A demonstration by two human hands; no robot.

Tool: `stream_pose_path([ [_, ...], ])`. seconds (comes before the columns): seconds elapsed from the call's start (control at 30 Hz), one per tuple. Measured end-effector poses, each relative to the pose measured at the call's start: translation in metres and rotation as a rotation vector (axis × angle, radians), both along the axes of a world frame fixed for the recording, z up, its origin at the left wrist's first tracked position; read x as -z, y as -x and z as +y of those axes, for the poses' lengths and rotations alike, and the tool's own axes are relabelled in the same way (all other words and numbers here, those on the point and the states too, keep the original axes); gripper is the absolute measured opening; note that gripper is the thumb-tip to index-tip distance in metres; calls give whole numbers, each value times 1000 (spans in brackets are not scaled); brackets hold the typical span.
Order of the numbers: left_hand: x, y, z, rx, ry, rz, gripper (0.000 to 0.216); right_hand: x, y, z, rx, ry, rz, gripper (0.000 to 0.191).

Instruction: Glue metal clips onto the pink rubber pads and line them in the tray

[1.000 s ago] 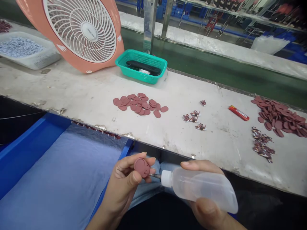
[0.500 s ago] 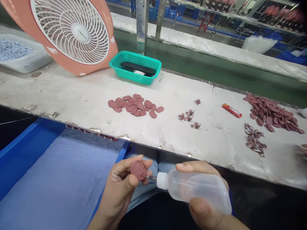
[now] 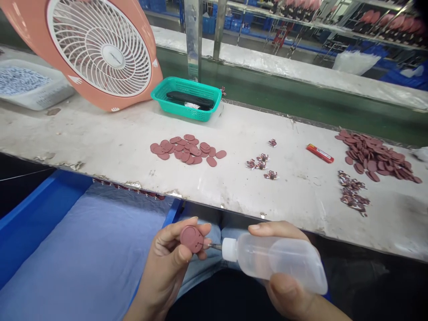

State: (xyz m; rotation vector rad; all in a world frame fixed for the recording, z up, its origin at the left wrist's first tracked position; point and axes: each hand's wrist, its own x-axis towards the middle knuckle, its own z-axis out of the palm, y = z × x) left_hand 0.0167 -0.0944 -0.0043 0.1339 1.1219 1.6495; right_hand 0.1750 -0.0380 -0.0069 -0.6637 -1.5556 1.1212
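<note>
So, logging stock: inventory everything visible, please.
held disc: apparently one, maroon, lower centre
bottle: one, translucent, lower right
bench: one, whitish, middle
loose discs: two piles, maroon, on bench
small pieces: many, brown and white, on bench
slim item: one, red, between piles
fan: one, coral, upper left
basket: one, teal, beside fan
long object: one, black, in basket
tray: one, whitish, far left
bits: many, pale blue, in tray
bin: one, blue, lower left
posts: two, grey, behind basket
racks: several, mixed, top right
left hand: one, bare, on disc
right hand: one, bare, around bottle

A factory floor, shown by the long worktable (image 3: 110, 133), loaded racks (image 3: 384, 27) and parts piles (image 3: 377, 156).
</note>
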Motion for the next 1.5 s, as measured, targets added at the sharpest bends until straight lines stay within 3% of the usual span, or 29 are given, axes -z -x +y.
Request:
stream_pose_path([
  [0.43,4,1,-1,9,-24,20,37,-12,3,3,103,-90,-88,35],
  [0.73,5,2,-3,7,-5,18,40,1,-1,-1,50,-13,1,37],
  [1.27,7,0,-2,-11,18,20,38,3,2,2,55,18,-13,31],
  [1.37,8,1,-1,-35,9,18,39,7,5,3,43,116,91,35],
  [1.5,10,11,5,-122,28,41,44,4,9,24,-120,488,422,53],
])
